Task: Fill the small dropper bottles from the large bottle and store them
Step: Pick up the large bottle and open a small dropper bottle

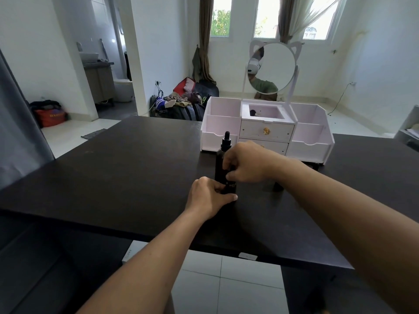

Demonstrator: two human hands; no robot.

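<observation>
A tall black dropper bottle (221,160) stands upright on the dark table (136,168), its dropper cap on top. In front of it sits a small black bottle (230,189), mostly hidden by my fingers. My left hand (208,197) grips the small bottle's base on the table. My right hand (246,163) pinches the small bottle's cap from above. Another small dark bottle (278,186) stands behind my right wrist, partly hidden. The white organizer (267,132) stands behind the bottles, with a dark item (253,113) in its top middle compartment.
The organizer carries a round cat-ear mirror (272,69) and two small drawers with gold knobs. Its side compartments look bare. The table's near edge runs just below my forearms. Bags and clothes lie on the floor beyond the table.
</observation>
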